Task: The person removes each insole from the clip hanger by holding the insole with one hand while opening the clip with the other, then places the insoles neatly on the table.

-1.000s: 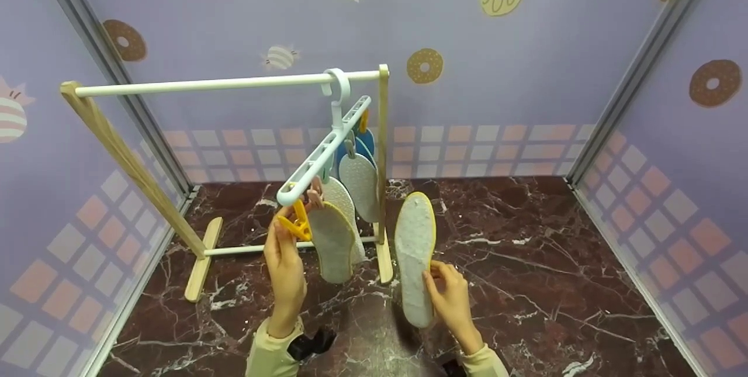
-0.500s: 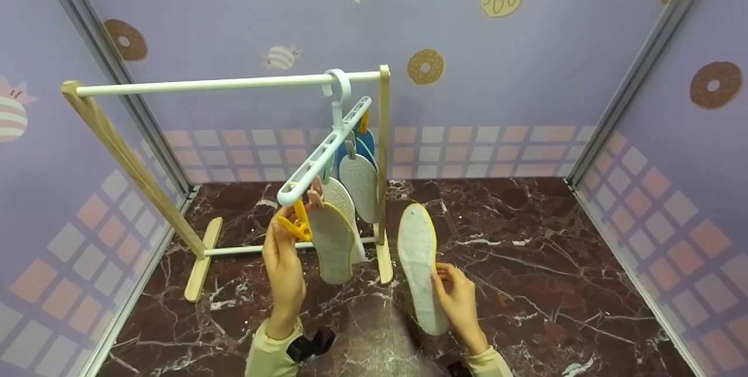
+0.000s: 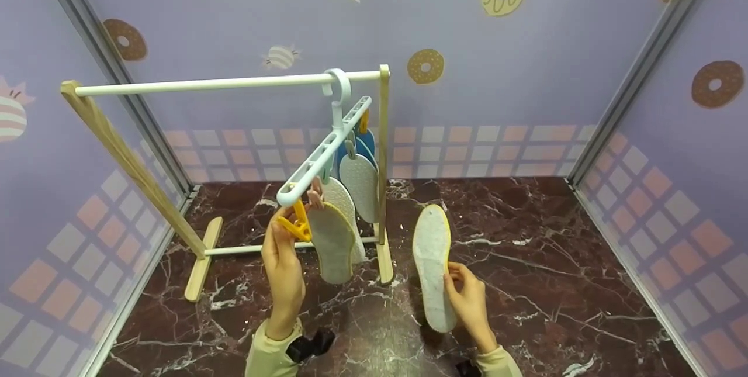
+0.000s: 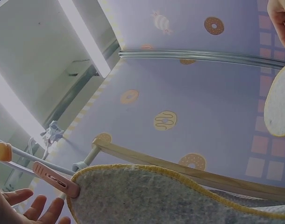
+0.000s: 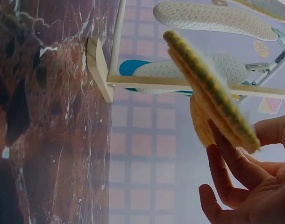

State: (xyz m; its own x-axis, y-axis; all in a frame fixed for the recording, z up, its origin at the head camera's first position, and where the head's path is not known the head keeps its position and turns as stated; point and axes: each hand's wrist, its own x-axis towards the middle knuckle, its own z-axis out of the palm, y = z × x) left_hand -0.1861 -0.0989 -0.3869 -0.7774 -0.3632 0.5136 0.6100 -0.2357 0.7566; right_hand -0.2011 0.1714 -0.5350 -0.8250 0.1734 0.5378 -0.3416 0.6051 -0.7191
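A light grey insole (image 3: 431, 260) with a yellow edge stands roughly upright in my right hand (image 3: 469, 301), pinched by its right edge between thumb and fingers. Edge-on in the right wrist view, the insole (image 5: 210, 88) shows its yellow stitched rim. My left hand (image 3: 284, 272) holds a yellow clothes peg (image 3: 299, 225) at the near end of a pale blue clip hanger (image 3: 315, 161). Just right of that peg, a pink peg (image 3: 315, 194) grips the top of a matching insole (image 3: 334, 248). Some left fingers are hidden behind the yellow peg in the head view.
The hanger hooks over the white top bar (image 3: 204, 85) of a wooden rack on the dark red marbled surface (image 3: 543, 283). Behind the yellow-edged insole hang white textured insoles (image 3: 360, 184) and blue ones (image 3: 366, 140). Patterned purple walls (image 3: 561, 61) enclose the space.
My right hand has shifted right and slightly down with the insole, away from the hanger; the insole's top now leans left. My left hand and the yellow peg have stayed put.
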